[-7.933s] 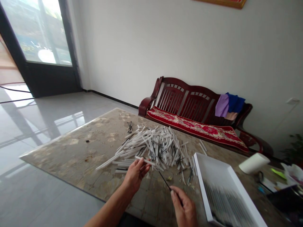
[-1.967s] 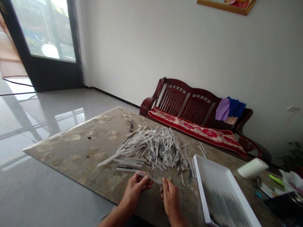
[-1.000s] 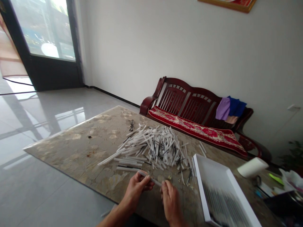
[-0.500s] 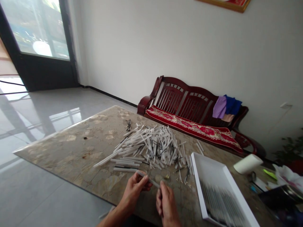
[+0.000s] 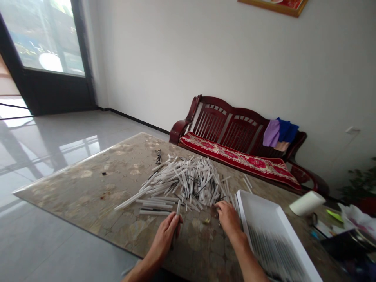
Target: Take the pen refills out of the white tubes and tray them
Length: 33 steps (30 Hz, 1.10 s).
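My left hand [image 5: 170, 227] is closed around a thin whitish tube [image 5: 178, 206], which points up and away from me above the table's near side. My right hand [image 5: 228, 218] reaches to the lower right edge of the pile, its fingers curled down at small dark pieces there; whatever lies between the fingertips is hidden. Ahead of both hands lies a loose pile of white tubes [image 5: 188, 176], mixed with thin black sticks. Several tubes [image 5: 155, 203] lie side by side left of my left hand. A white open box [image 5: 261, 203], right of my right hand, holds a row of thin greyish sticks [image 5: 276, 246].
Black-framed glasses [image 5: 158, 156] lie on the patterned table [image 5: 79, 196] behind the pile. A white roll [image 5: 307, 203], a green item [image 5: 335, 215] and a dark cylindrical object [image 5: 348, 244] stand or lie at the right. Beyond is a dark red wooden bench [image 5: 235, 127].
My right hand has left the tube that both hands were at and moved forward and right to the pile's edge. The tube in my left hand has turned more upright.
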### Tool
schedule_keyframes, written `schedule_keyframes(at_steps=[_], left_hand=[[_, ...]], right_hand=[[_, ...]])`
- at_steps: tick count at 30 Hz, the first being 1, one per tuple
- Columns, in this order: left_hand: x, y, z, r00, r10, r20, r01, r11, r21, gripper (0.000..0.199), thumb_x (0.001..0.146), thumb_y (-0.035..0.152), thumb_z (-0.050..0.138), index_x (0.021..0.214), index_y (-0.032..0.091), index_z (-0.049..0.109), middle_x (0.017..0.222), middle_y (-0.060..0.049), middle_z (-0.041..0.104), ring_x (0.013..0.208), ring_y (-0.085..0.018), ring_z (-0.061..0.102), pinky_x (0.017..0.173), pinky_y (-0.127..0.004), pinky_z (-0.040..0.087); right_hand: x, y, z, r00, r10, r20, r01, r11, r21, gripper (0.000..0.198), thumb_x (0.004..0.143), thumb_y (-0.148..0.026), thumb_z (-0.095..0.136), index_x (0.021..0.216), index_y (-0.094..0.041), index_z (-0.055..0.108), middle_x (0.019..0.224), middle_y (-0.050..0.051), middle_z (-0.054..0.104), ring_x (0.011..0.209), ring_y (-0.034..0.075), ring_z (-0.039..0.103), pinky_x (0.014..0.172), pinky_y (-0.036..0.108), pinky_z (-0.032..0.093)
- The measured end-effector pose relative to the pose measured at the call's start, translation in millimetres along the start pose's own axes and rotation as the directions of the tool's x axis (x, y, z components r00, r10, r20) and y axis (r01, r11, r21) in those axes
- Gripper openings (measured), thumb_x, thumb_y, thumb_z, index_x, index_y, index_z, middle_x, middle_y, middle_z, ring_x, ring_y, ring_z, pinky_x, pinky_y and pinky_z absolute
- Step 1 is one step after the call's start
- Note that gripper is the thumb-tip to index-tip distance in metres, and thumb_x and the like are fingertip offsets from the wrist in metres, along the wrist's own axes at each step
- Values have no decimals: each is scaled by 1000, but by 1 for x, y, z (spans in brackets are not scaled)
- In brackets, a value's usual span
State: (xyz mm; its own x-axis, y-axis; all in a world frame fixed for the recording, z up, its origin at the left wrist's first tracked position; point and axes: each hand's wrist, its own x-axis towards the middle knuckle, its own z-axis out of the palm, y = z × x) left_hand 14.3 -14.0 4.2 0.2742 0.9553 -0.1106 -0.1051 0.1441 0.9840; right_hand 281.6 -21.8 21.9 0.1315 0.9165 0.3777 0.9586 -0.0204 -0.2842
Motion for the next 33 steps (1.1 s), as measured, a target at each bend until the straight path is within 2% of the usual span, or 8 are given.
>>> schedule_keyframes(at_steps=[4, 10, 13, 15, 18, 21, 23, 33], left_hand=[[-1, 1, 1, 996, -26, 88, 23, 999, 35, 50, 81, 70, 50, 74, 21, 59, 55, 6, 44, 50, -14, 42, 48, -23, 33], [2, -3, 0, 990, -32, 139, 20, 996, 87, 48, 82, 68, 50, 82, 21, 63, 51, 9, 34, 47, -13, 35, 47, -23, 29], [3, -2, -1, 993, 33, 117, -52, 986, 162, 43, 84, 61, 52, 81, 21, 67, 51, 6, 42, 50, -15, 43, 51, -24, 34], [2, 2, -1, 989, 95, 115, -119, 968, 222, 36, 84, 54, 55, 79, 22, 72, 59, 1, 58, 60, -19, 55, 60, -25, 42], [-1, 7, -1, 975, 171, 142, -206, 936, 287, 28, 84, 44, 58, 80, 24, 76, 78, -5, 74, 77, -24, 66, 72, -27, 47], [-3, 10, -2, 960, 220, 174, -269, 899, 346, 25, 86, 39, 57, 82, 25, 78, 82, -6, 76, 78, -25, 68, 72, -26, 48], [-4, 12, -4, 951, 241, 195, -301, 872, 387, 25, 87, 37, 56, 84, 25, 78, 80, -6, 75, 76, -24, 68, 70, -26, 47], [-10, 16, -12, 926, 302, 228, -377, 777, 504, 24, 90, 36, 56, 88, 27, 78, 75, -4, 71, 71, -21, 67, 65, -24, 45]], right_hand=[[2, 9, 11, 998, -62, 21, 62, 997, -36, 32, 83, -6, 48, 61, -25, 61, 70, 5, 66, 72, 20, 62, 68, 30, 48], [-3, 17, 11, 995, -100, -17, 98, 993, -66, 36, 91, -5, 39, 72, -24, 62, 76, 5, 64, 76, 19, 61, 76, 30, 48], [0, 14, 3, 994, -82, -68, 80, 996, -34, 31, 94, -12, 38, 87, -23, 66, 85, 7, 67, 83, 20, 64, 80, 31, 49], [1, 0, -3, 988, 57, -143, -35, 988, 150, 24, 95, -23, 43, 94, -21, 66, 90, 8, 69, 85, 21, 66, 77, 32, 52], [-6, -39, -8, 930, 364, -54, -252, 735, 629, 29, 90, -45, 53, 95, -18, 63, 80, 5, 69, 71, 21, 68, 59, 30, 54], [-20, -78, -13, 908, 397, 131, -314, 440, 842, 42, 81, -59, 62, 91, -19, 59, 70, 1, 66, 63, 18, 66, 53, 27, 54], [-27, -95, -17, 905, 381, 188, -334, 364, 869, 45, 78, -62, 65, 89, -19, 58, 71, 1, 66, 63, 17, 66, 54, 26, 56], [-35, -105, -24, 941, 256, 221, -322, 478, 817, 31, 83, -50, 63, 89, -19, 63, 69, 1, 66, 60, 18, 65, 54, 26, 56]])
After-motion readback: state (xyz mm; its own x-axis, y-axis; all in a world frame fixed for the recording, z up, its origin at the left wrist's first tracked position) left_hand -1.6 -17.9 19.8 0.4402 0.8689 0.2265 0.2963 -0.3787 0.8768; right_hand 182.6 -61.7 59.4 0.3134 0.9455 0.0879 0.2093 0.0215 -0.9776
